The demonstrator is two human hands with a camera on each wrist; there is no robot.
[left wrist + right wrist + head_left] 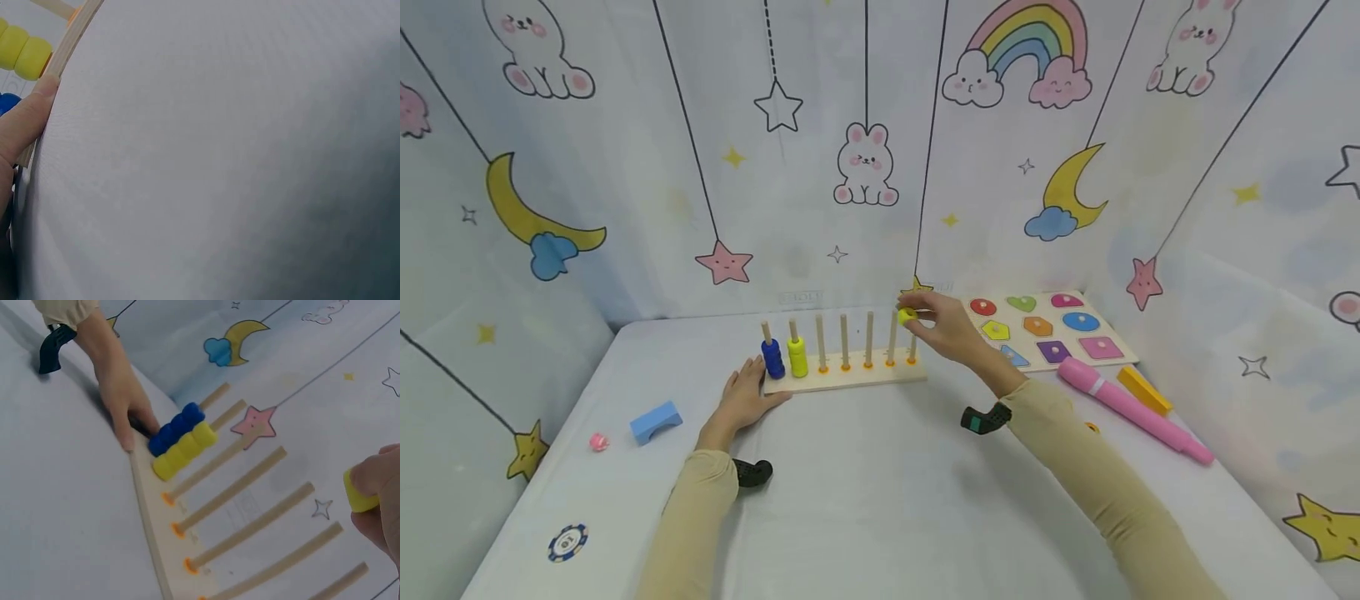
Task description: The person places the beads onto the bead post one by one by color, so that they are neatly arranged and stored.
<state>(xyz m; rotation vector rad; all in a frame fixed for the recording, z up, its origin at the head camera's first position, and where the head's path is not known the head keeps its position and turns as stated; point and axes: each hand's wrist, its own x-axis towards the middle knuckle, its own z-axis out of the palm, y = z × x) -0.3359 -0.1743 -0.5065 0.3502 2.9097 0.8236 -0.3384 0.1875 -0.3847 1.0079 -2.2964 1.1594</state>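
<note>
- Right hand (pixel 951 329) pinches a small yellow bead (pixel 907 316) at frame centre, best lowered squarely over a peg.
- Left hand (pixel 747 398), fingers flat, steadies the pale wooden peg board (pixel 842 382).

A child's play corner: cartoon bunny-and-moon curtains (pixel 865 167) enclose a table (pixel 880 500) holding a wooden shape puzzle (pixel 1045 329).
</note>
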